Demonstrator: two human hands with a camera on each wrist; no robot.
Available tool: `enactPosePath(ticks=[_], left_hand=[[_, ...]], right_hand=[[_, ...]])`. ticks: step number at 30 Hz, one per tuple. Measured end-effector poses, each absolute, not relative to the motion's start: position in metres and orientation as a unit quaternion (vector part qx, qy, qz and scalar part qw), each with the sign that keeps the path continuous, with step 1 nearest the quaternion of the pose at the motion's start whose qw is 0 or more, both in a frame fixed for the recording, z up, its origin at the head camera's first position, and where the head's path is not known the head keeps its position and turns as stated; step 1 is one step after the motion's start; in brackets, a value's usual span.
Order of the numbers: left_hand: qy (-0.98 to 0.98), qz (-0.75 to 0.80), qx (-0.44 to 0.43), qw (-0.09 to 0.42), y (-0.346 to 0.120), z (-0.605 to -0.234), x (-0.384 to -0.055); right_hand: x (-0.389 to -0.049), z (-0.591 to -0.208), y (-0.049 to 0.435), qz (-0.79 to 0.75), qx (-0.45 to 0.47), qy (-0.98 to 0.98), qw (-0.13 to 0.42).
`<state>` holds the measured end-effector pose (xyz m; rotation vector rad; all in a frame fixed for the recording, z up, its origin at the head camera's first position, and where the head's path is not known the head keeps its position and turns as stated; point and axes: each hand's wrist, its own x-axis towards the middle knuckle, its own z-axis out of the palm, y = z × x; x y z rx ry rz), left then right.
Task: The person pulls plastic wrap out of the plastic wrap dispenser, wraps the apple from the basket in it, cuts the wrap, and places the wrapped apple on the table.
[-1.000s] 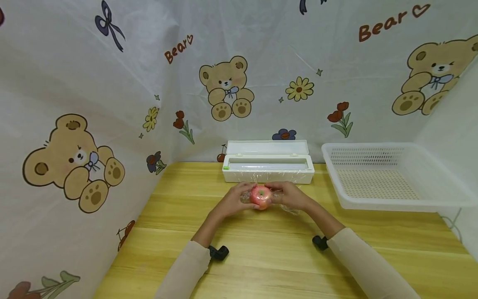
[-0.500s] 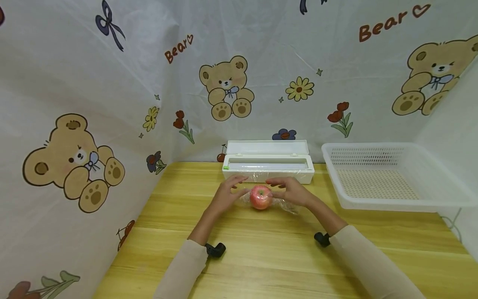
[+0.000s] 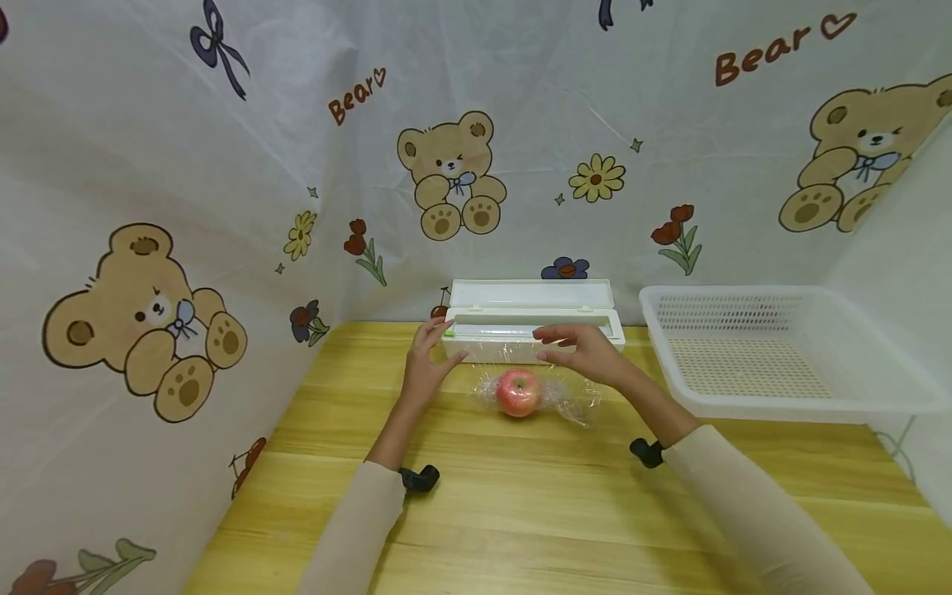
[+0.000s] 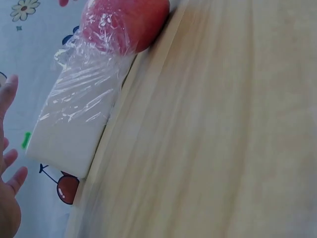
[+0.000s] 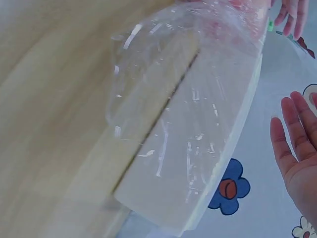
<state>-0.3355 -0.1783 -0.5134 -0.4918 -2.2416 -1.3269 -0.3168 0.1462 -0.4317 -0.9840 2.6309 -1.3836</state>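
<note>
A red apple [image 3: 519, 392] sits on the wooden table, with clear plastic wrap [image 3: 574, 400] over it and bunched out at both sides. Behind it stands a white cling film box [image 3: 535, 350], its lid [image 3: 531, 293] raised and a roll inside. My left hand [image 3: 426, 364] is in the air left of the apple, in front of the box's left end, fingers spread and holding nothing. To the right, my right hand [image 3: 587, 353] hovers before the box with relaxed fingers, apart from the apple. The right wrist view shows the wrap [image 5: 163, 89] spreading loosely from the apple.
A white plastic basket [image 3: 781, 408] with a perforated bottom stands at the table's right. The wooden table [image 3: 506, 504] extends toward me. Bear-printed cloth [image 3: 535, 99] hangs behind and to the left.
Both hands have let go of the wrapped apple. The left hand has moved left and back, the right hand up and slightly right. The apple stays in place.
</note>
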Motion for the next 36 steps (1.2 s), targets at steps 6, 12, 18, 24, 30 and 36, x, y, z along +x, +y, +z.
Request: enactPosePath(ticks=[6,12,18,24,30,36], left_hand=[[-0.817,-0.517,-0.155,0.203,-0.188,-0.519,-0.349],[-0.796,-0.569,-0.149,0.145,-0.197,-0.529,-0.363],[-0.75,-0.637,-0.148,0.098,-0.203,-0.533,-0.374],[-0.744,-0.648,-0.147,0.079,-0.203,-0.539,-0.382],[-0.748,-0.645,-0.135,0.08,-0.206,-0.546,-0.386],[-0.73,-0.665,-0.137,0.074,-0.205,-0.549,-0.387]], right_hand=[[-0.325,-0.417,0.134,-0.437,-0.333,0.836,-0.012],[-0.334,-0.404,0.114,-0.419,-0.344,0.84,-0.009],[-0.344,-0.395,0.092,-0.402,-0.354,0.845,-0.014],[-0.35,-0.394,0.074,-0.388,-0.359,0.849,-0.01],[-0.357,-0.397,0.059,-0.368,-0.37,0.853,-0.015],[-0.363,-0.397,0.046,-0.357,-0.377,0.854,-0.023]])
